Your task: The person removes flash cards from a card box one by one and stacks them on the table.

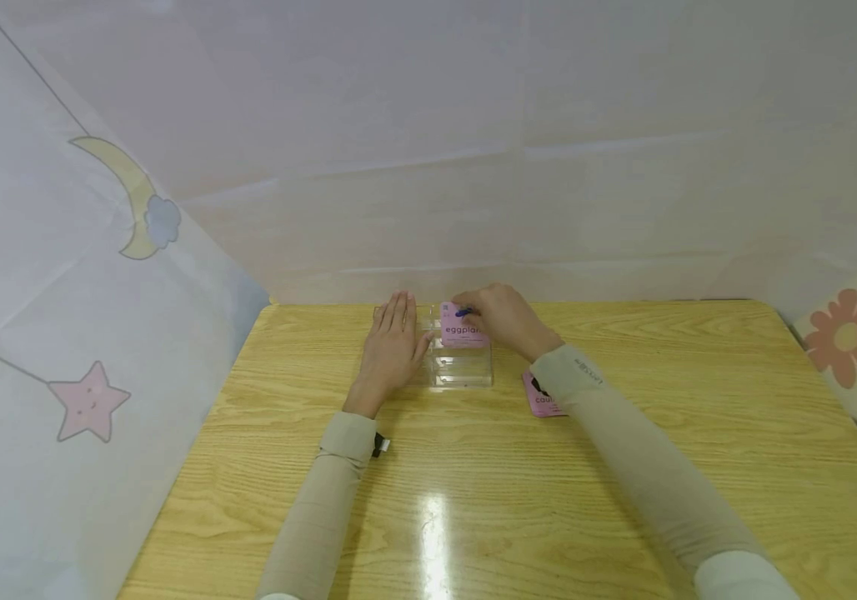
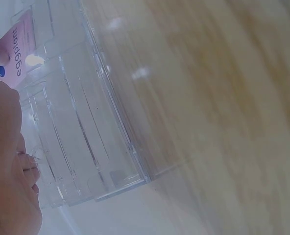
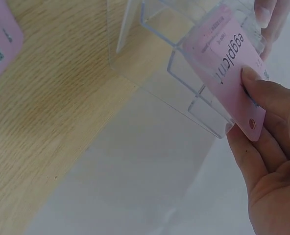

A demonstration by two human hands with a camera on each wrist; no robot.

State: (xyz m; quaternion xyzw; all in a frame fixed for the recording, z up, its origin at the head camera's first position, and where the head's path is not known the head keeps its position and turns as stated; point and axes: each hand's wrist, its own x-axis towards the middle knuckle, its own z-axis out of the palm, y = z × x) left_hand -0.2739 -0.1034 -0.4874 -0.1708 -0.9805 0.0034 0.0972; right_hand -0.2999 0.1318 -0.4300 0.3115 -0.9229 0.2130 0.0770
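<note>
Two beige, close-fitting sleeves rise from the lower edge of the head view, the left sleeve (image 1: 316, 517) from lower left of centre, the right sleeve (image 1: 654, 467) from the lower right with small dark lettering near its cuff. Beneath them spreads a yellowish wood-grain table (image 1: 699, 392), with a streak of glare at the lower centre. A small black-and-white object (image 1: 379, 445) sits at the left cuff.

Right of centre, a pink rounded card beginning "caul" (image 1: 546, 407) lies on the table, partly covered by the right sleeve.

At the centre of the frame stands a clear plastic stepped rack (image 1: 462, 371). The left hand (image 1: 387, 354) rests on its left part, fingers straight and close together, thumb apart, gripping nothing. The right hand (image 1: 505, 318), at the rack's upper right, pinches a pink rounded card reading "eggplant" (image 1: 458, 336), thumb on its printed face, fingers behind. That card leans at the rack's upper steps; whether it is fully seated I cannot tell.

Behind the table hangs a pale creased backdrop (image 1: 473, 208), with a yellow moon (image 1: 115, 175) at upper left, a pink star (image 1: 89, 402) at left and a coral flower (image 1: 849, 336) at right.
</note>
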